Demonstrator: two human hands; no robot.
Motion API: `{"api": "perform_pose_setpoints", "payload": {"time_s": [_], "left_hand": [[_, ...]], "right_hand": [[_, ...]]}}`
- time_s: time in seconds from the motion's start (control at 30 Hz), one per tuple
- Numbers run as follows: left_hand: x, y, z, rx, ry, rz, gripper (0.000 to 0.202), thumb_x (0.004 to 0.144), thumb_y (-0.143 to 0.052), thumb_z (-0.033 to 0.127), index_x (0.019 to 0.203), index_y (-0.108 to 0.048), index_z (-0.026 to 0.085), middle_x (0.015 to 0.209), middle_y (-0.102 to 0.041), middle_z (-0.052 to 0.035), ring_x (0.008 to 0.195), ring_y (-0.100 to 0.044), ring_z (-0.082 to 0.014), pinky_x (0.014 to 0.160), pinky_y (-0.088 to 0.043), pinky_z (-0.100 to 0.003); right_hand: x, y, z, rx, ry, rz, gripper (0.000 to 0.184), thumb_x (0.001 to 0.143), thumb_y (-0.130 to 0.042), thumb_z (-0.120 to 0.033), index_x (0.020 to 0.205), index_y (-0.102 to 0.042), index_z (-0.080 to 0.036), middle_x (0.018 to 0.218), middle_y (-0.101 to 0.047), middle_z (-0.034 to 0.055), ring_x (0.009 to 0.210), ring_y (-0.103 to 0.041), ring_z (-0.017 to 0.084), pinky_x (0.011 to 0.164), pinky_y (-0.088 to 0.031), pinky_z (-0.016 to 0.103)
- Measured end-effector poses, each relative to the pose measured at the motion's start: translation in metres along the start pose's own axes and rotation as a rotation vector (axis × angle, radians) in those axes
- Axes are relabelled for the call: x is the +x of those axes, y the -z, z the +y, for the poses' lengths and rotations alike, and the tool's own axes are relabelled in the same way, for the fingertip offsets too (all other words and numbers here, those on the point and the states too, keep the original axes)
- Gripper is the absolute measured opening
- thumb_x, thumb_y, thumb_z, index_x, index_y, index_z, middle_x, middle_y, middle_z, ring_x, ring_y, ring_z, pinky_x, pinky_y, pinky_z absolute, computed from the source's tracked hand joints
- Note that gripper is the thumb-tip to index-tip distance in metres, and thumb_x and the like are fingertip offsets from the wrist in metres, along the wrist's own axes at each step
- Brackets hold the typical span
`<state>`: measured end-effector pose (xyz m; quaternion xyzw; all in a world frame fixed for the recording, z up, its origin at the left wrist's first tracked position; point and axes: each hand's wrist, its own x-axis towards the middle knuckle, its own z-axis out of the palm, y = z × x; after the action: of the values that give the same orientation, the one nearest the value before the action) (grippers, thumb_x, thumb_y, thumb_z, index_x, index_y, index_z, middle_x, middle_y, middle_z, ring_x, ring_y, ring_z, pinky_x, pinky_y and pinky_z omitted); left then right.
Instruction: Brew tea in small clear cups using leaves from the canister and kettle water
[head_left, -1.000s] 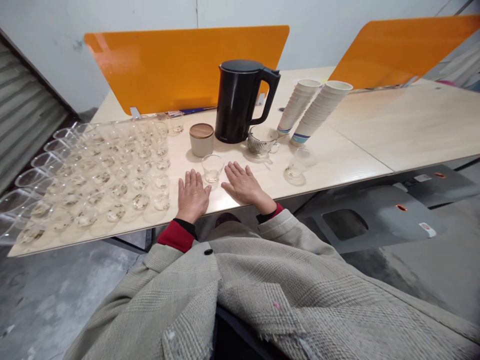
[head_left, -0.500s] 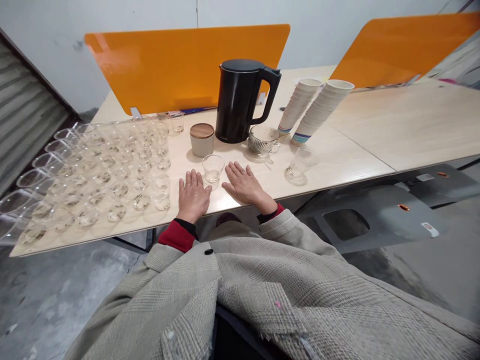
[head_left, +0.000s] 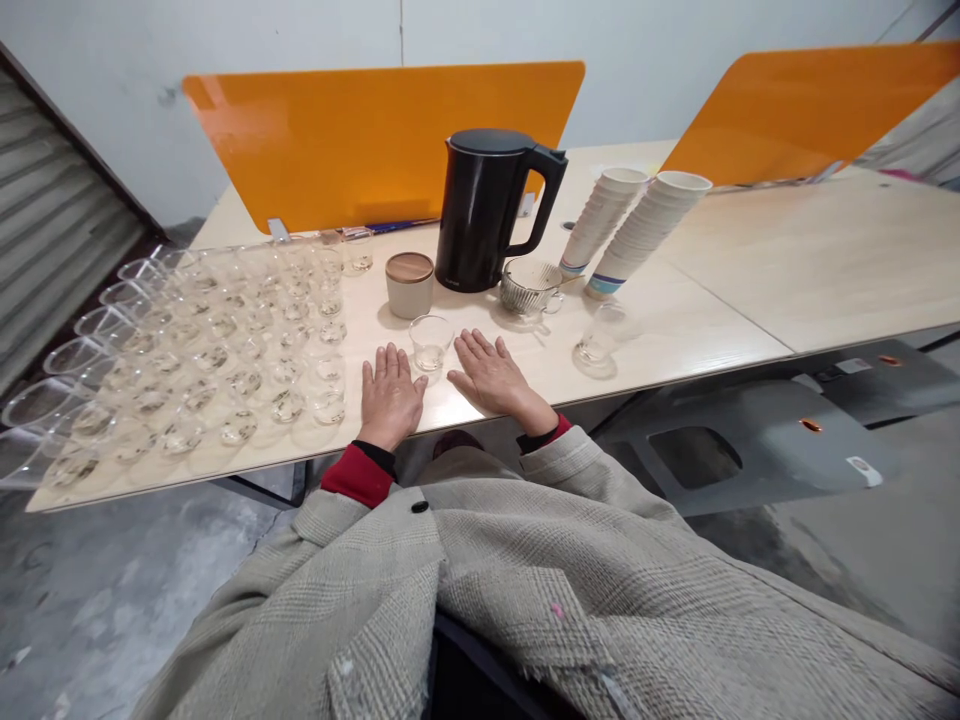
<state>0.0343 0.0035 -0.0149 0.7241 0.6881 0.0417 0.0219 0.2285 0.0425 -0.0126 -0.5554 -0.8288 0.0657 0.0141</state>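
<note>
My left hand (head_left: 391, 398) lies palm down on the table (head_left: 720, 330) near its front edge, thumb out and nothing held. Also flat on the tabletop, my right hand (head_left: 495, 375) rests with its fingers stretched forward. Just beyond and between them stands a clear plastic cup (head_left: 430, 345). Behind that cup are a grey canister (head_left: 409, 290) with a wooden lid and a tall black electric kettle (head_left: 480, 215). A ribbed glass cup (head_left: 527, 290) with a handle sits right of the kettle's base. Another clear cup (head_left: 600, 338) stands to the right.
Rows of clear cups (head_left: 240, 425) with small dark bits at their bottoms cover the table's left end. Two leaning stacks of paper cups (head_left: 649, 235) stand right of the kettle. Orange dividers (head_left: 322, 150) line the back. A grey chair (head_left: 772, 430) is at the front right.
Both hands stay flat in the same places on the table. The whole view has shifted slightly, so everything appears a little lower and farther right.
</note>
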Motion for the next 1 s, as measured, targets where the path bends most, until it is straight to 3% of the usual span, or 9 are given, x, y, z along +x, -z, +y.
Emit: {"api": "perform_pose_setpoints", "payload": {"time_s": [0.4, 0.73, 0.83, 1.0], "left_hand": [[0.001, -0.005, -0.001, -0.027, -0.003, 0.022, 0.069, 0.11, -0.03, 0.043, 0.169, -0.036, 0.007, 0.181, -0.025, -0.0181, 0.17, -0.021, -0.0324, 0.138, -0.019, -0.057], [-0.001, -0.001, 0.001, -0.021, -0.003, 0.007, 0.07, 0.111, -0.029, 0.041, 0.169, -0.034, 0.003, 0.181, -0.023, -0.0199, 0.17, -0.02, -0.033, 0.138, -0.018, -0.056], [-0.001, -0.001, 0.002, -0.024, -0.002, 0.012, 0.069, 0.111, -0.03, 0.041, 0.169, -0.034, 0.004, 0.18, -0.024, -0.0199, 0.17, -0.021, -0.0333, 0.138, -0.019, -0.057], [-0.004, -0.001, 0.002, -0.029, -0.008, 0.027, 0.069, 0.111, -0.031, 0.042, 0.169, -0.034, 0.003, 0.18, -0.025, -0.02, 0.17, -0.02, -0.0343, 0.138, -0.018, -0.057]], "right_hand": [[-0.001, 0.001, 0.0, -0.008, 0.0, -0.002, 0.076, 0.111, -0.034, -0.049, 0.172, -0.028, -0.005, 0.181, -0.02, 0.0193, 0.171, -0.017, 0.034, 0.137, -0.015, 0.063], [-0.001, -0.001, 0.002, 0.003, 0.001, 0.007, 0.075, 0.111, -0.036, -0.047, 0.172, -0.03, -0.005, 0.181, -0.021, 0.0195, 0.171, -0.017, 0.034, 0.137, -0.014, 0.063], [0.0, -0.006, 0.01, 0.102, 0.011, 0.058, 0.08, 0.109, -0.043, -0.052, 0.172, -0.028, -0.005, 0.181, -0.022, 0.0214, 0.171, -0.018, 0.035, 0.137, -0.015, 0.062], [0.01, -0.007, 0.012, 0.444, 0.054, 0.265, 0.107, 0.097, -0.063, -0.066, 0.174, -0.019, -0.007, 0.177, -0.031, 0.0259, 0.165, -0.035, 0.035, 0.132, -0.033, 0.053]]}}
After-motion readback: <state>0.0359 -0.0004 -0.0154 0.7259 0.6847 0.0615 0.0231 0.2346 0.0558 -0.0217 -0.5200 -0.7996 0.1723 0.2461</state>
